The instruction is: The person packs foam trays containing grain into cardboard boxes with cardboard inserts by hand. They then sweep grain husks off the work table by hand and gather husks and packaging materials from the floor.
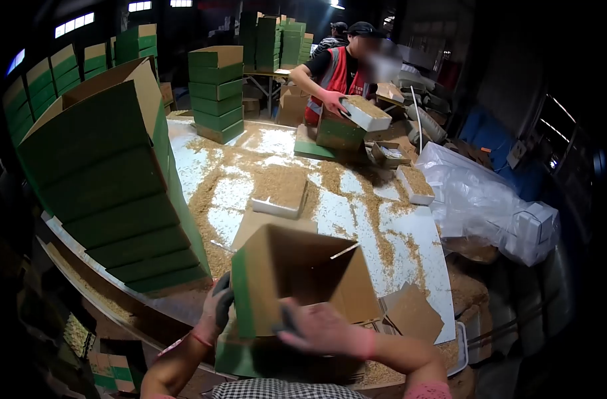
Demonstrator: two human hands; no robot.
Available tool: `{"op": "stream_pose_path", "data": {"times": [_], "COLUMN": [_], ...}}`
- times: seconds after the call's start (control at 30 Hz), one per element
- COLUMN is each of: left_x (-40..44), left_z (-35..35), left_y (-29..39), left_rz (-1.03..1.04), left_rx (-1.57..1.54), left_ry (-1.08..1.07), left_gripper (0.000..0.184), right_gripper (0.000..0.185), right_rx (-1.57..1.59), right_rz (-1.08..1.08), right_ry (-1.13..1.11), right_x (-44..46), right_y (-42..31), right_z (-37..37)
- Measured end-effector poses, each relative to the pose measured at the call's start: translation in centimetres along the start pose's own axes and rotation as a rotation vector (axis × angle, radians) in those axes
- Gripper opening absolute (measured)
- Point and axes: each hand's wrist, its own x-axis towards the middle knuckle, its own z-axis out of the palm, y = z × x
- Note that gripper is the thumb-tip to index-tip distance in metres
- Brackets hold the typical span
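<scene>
An opened cardboard box point(253, 292), brown with a green stripe, sits right in front of me, its dark inside facing up. My left hand point(213, 312), in a pink glove with dark fingers, is closed against the box's left side. Over the near rim is my right hand point(326, 329), gloved the same way; motion blurs its fingers. Under the box shows another green carton point(240, 359). Just beyond, a white foam tray point(277, 207) heaped with sawdust lies on the white table point(330, 216).
Tall stacks of green cartons point(117, 193) stand at left, another stack point(217, 100) behind. Across the table a person in a red vest point(340, 73) holds a sawdust-topped foam block point(366, 114) over a carton. Plastic-wrapped white blocks point(483, 199) lie at right, near a cardboard flap point(413, 312).
</scene>
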Motion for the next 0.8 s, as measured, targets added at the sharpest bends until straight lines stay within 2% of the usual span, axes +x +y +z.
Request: {"op": "stream_pose_path", "data": {"times": [0.03, 0.07, 0.1, 0.13, 0.17, 0.2, 0.23, 0.27, 0.33, 0.37, 0.4, 0.47, 0.5, 0.57, 0.6, 0.63, 0.67, 0.73, 0.77, 0.8], "left_x": [-0.4, -0.8, -2.1, -2.1, -2.0, -1.3, -0.6, -2.4, -2.0, -1.2, -1.3, -2.1, -1.7, -1.4, -1.0, -0.9, -0.6, -0.5, -0.5, -0.4], "left_z": [0.4, 0.8, -0.6, -1.3, -2.0, -1.2, -0.8, -0.5, -0.7, -1.0, -0.8, -0.6, -0.4, -0.3, -0.1, 0.1, 0.2, 0.0, -0.3, -0.4], "left_y": [0.4, 0.8, -1.9, -1.5, -1.2, 5.4, 8.5, 4.9, 2.4, 4.1, 3.7, 2.2, 2.9, 2.8, 2.9, 2.7, 2.7, 3.2, 3.0, 2.8], "left_rz": [-0.025, -0.035, -0.202, -0.279, -0.356, -0.506, -0.654, -0.245, -0.124, -0.187, -0.195, -0.22, -0.248, -0.31, -0.3, -0.357, -0.362, -0.446, -0.386, -0.374], "left_rx": [-0.153, -0.301, -0.574, -0.71, -0.846, -0.654, -0.46, -0.013, 0.411, 0.362, 0.362, -0.026, -0.023, 0.014, 0.042, -0.069, -0.067, 0.021, 0.047, 0.057], "left_ry": [0.102, 0.206, 0.254, 0.275, 0.309, 0.416, 0.52, 0.389, 0.215, 0.223, 0.223, 0.214, 0.227, 0.222, 0.231, 0.273, 0.274, 0.26, 0.23, 0.228], "left_gripper": [0.039, 0.041, 0.043, 0.045, 0.046, 0.047, 0.047, 0.042, 0.042, 0.046, 0.046, 0.051, 0.05, 0.048, 0.048, 0.048, 0.048, 0.048, 0.049, 0.049], "right_gripper": [0.052, 0.048, 0.054, 0.062, 0.068, 0.067, 0.065, 0.063, 0.052, 0.049, 0.051, 0.049, 0.047, 0.051, 0.051, 0.05, 0.05, 0.047, 0.047, 0.046], "right_rx": [-0.355, -0.611, -0.482, 0.01, 0.142, 0.099, 0.254, 0.405, 1.074, 1.396, 1.591, 2.199, 2.259, 2.049, 1.688, 1.981, 1.983, 1.89, 1.766, 1.746], "right_rz": [-0.527, -0.685, -0.754, -0.365, -0.419, -0.426, -0.483, -0.538, -0.187, -0.028, 0.148, 0.625, 0.567, 1.072, 1.2, 1.014, 1.016, 1.144, 1.269, 1.296], "right_ry": [0.258, 0.192, 0.023, -0.294, -0.281, -0.493, -0.49, -0.485, -0.533, -0.492, -0.27, -0.434, -0.492, -0.053, 0.258, 0.04, 0.036, 0.187, 0.333, 0.401], "right_x": [2.2, 3.7, 5.0, 5.9, 6.0, 6.5, 7.3, 8.4, 16.0, 19.8, 23.7, 30.0, 31.1, 34.1, 34.4, 35.4, 35.7, 34.4, 35.0, 33.7], "right_y": [1.0, -0.3, -1.2, -3.8, -3.4, -3.8, -2.2, -0.3, 5.9, 9.1, 14.2, 23.4, 27.4, 32.3, 28.9, 33.4, 33.3, 30.6, 37.1, 40.1], "right_z": [5.0, 5.7, 8.3, 8.3, 10.1, 9.1, 9.4, 9.7, 3.7, 0.8, 2.2, 6.0, 9.7, 18.1, 17.1, 20.6, 19.6, 14.8, 19.3, 19.6]}}
